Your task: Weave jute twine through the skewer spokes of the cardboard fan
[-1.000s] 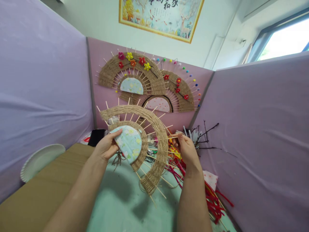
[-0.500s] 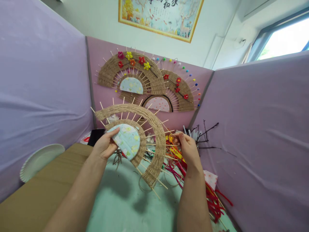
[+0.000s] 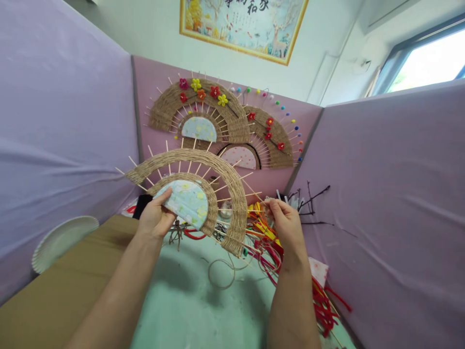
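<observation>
My left hand [image 3: 159, 216] grips a woven fan [image 3: 234, 194] by its half-round centre, which is covered in pale blue flowered cloth [image 3: 187, 201]. Two bands of brown twine are woven over thin wooden sticks, and the stick ends poke out past the outer band. To the right of the fan, my right hand [image 3: 281, 213] pinches a strand of twine [image 3: 254, 190] that runs to the fan's outer edge. A loose loop of twine [image 3: 221, 286] hangs below the fan. The fan is held up in the air above the table.
Two finished-looking fans with felt-like flowers [image 3: 203, 92] hang on the pink back panel [image 3: 152, 72]. Coloured pipe cleaners [image 3: 323, 310] and dark twigs [image 3: 308, 201] lie at the right. A white fluted plate [image 3: 63, 242] leans by the brown board [image 3: 72, 276] at left. Purple panels flank the green table [image 3: 189, 310].
The fan has turned anticlockwise, its left end swinging outward and its right end rising. My right hand has stayed almost in place, still pinching the twine.
</observation>
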The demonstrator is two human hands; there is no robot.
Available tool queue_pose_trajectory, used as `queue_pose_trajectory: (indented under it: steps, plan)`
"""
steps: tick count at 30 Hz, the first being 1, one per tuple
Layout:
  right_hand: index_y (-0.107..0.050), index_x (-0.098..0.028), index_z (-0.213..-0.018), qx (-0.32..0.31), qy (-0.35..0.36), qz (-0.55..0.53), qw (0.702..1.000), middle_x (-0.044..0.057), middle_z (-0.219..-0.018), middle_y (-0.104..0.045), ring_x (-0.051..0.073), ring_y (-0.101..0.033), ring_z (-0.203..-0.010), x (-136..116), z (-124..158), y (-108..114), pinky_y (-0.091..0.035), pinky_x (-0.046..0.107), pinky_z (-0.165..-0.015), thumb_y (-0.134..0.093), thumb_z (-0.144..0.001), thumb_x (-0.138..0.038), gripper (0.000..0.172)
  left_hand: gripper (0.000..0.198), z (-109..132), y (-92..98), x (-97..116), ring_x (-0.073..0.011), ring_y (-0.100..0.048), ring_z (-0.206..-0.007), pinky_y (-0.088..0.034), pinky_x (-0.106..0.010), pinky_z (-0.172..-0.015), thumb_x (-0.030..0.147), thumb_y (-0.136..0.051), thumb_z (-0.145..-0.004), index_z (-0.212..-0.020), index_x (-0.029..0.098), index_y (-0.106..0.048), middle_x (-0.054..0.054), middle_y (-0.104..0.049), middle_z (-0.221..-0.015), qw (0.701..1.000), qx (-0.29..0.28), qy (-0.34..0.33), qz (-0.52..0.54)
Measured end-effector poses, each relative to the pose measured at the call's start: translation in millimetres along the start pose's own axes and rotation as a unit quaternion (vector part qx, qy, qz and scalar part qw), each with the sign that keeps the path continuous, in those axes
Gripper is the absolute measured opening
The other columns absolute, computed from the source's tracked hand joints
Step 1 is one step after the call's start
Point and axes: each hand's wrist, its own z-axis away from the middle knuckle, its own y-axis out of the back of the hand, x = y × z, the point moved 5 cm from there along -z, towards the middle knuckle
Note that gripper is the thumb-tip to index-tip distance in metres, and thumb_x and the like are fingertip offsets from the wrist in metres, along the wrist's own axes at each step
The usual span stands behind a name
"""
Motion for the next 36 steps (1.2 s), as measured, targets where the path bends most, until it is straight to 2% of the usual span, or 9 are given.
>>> queue_pose_trajectory:
  steps: [6, 10, 14, 20, 25, 28, 32, 36]
  plan:
    - [-0.072, -0.02, -0.073, -0.031, -0.063, -0.12, 0.99, 0.003, -0.062, -0.058, 0.016, -0.046, -0.057, 7.6, -0.5, -7.9, -0.039, 0.029, -0.055, -0.055, -0.079, -0.073, 0.056, 0.029, 1.0, -1.1, -1.4, -0.018, -0.075, -0.081, -0.062, -0.027, -0.077, 0.004, -0.045, -0.095, -0.113, 0.014, -0.066, -0.008, -0.077, -0.086, 1.0, -0.003, 0.016, 0.004]
    - [-0.073, -0.021, -0.075, -0.083, -0.056, -0.099, 0.99, 0.005, -0.065, -0.059, 0.019, -0.049, -0.06, 1.2, 3.1, -17.4, -0.041, 0.032, -0.056, -0.049, -0.078, -0.079, 0.063, 0.029, 1.4, -1.7, -3.6, -0.0171, -0.075, -0.083, -0.061, -0.026, -0.08, 0.005, -0.045, -0.096, -0.114, 0.014, -0.065, -0.008, -0.077, -0.09, 1.0, 0.001, 0.017, 0.017]
    - [-0.071, -0.021, -0.073, -0.098, -0.056, -0.071, 0.991, 0.005, -0.065, -0.059, 0.019, -0.048, -0.06, 1.1, 5.1, -20.6, -0.041, 0.033, -0.057, -0.046, -0.078, -0.081, 0.065, 0.03, 2.6, -1.9, -4.0, -0.0161, -0.075, -0.083, -0.061, -0.025, -0.079, 0.004, -0.046, -0.095, -0.115, 0.015, -0.066, -0.007, -0.077, -0.09, 1.0, 0.013, 0.009, 0.019]
    - [-0.076, -0.02, -0.083, -0.105, -0.049, -0.103, 0.988, 0.003, -0.067, -0.06, 0.016, -0.048, -0.06, 7.5, 3.4, -18.7, -0.04, 0.029, -0.057, -0.053, -0.083, -0.071, 0.056, 0.028, 4.3, -2.1, -2.1, -0.0156, -0.075, -0.08, -0.061, -0.025, -0.079, 0.006, -0.046, -0.096, -0.114, 0.015, -0.066, -0.006, -0.076, -0.085, 0.999, 0.025, 0.0, 0.022]
    - [-0.074, -0.018, -0.079, -0.054, 0.007, 0.027, 0.998, 0.003, -0.067, -0.06, 0.017, -0.051, -0.062, -5.4, 1.6, -13.0, -0.039, 0.028, -0.057, -0.056, -0.085, -0.061, 0.047, 0.034, 4.5, -1.4, 1.5, -0.0166, -0.074, -0.085, -0.061, -0.024, -0.077, 0.004, -0.048, -0.094, -0.116, 0.021, -0.067, -0.004, -0.077, -0.085, 0.999, 0.03, -0.031, 0.024]
    - [-0.072, -0.017, -0.076, -0.028, 0.032, 0.087, 0.995, 0.002, -0.066, -0.062, 0.017, -0.053, -0.062, -16.9, 3.3, -11.6, -0.04, 0.028, -0.058, -0.059, -0.084, -0.052, 0.038, 0.036, 4.3, -0.2, 5.5, -0.0154, -0.074, -0.088, -0.06, -0.024, -0.081, 0.001, -0.048, -0.093, -0.115, 0.023, -0.067, -0.002, -0.077, -0.084, 0.997, 0.037, -0.064, 0.038]
    - [-0.071, -0.018, -0.077, -0.029, 0.025, 0.109, 0.993, 0.004, -0.071, -0.068, 0.019, -0.058, -0.064, -24.5, 7.4, -12.8, -0.044, 0.029, -0.06, -0.063, -0.082, -0.045, 0.028, 0.031, 4.8, -0.6, 10.6, -0.0137, -0.073, -0.09, -0.057, -0.023, -0.088, 0.001, -0.048, -0.093, -0.107, 0.018, -0.069, -0.003, -0.077, -0.089, 0.993, 0.035, -0.102, 0.045]
    - [-0.073, -0.019, -0.08, -0.048, 0.035, 0.119, 0.991, 0.005, -0.077, -0.071, 0.02, -0.061, -0.068, -27.4, 10.5, -14.7, -0.046, 0.03, -0.065, -0.063, -0.083, -0.042, 0.026, 0.03, 6.4, -2.1, 13.0, -0.0145, -0.074, -0.088, -0.057, -0.023, -0.087, 0.002, -0.047, -0.093, -0.108, 0.015, -0.07, -0.007, -0.077, -0.094, 0.991, 0.033, -0.109, 0.065]
